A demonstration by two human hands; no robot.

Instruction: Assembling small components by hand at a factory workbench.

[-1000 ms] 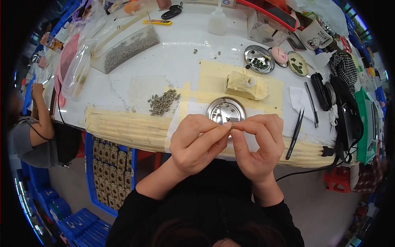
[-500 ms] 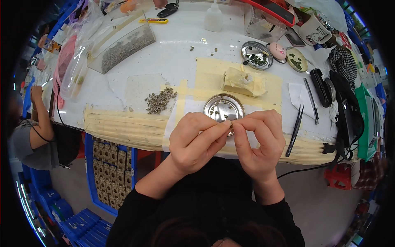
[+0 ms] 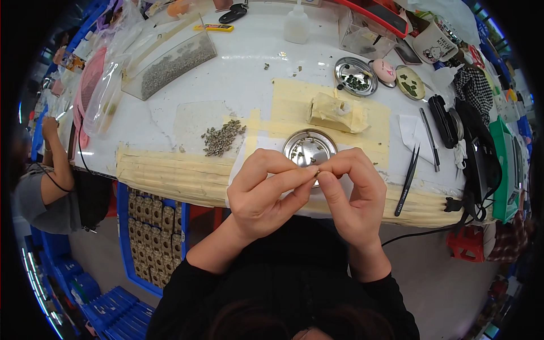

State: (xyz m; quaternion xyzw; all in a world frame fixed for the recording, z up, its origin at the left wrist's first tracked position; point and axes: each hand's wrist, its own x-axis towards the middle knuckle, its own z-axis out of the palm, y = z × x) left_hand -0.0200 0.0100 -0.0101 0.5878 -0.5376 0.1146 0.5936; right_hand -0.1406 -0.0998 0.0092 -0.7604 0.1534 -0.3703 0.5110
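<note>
My left hand (image 3: 269,192) and my right hand (image 3: 357,192) meet fingertip to fingertip over the near rim of a round metal dish (image 3: 296,136). Between the pinched fingers is a tiny dark part (image 3: 317,173), too small to name and mostly covered. Several small pieces lie in the dish. Left of it, a heap of small grey-brown metal parts (image 3: 224,138) rests on the table. Behind the dish stands a block wrapped in cream tape (image 3: 334,116). To the right of my hands lie black tweezers (image 3: 407,184).
A clear bin of grey granules (image 3: 175,68) stands at the back left, a white squeeze bottle (image 3: 296,25) at the back. Dishes with dark green pieces (image 3: 356,79) are at the right. A blue crate (image 3: 150,238) of blocks sits below the table edge. Another person's arm (image 3: 54,153) is far left.
My fingers have shifted slightly while keeping their pinch, and the right hand has moved a little left. The table scene has moved very slightly to the right in the picture.
</note>
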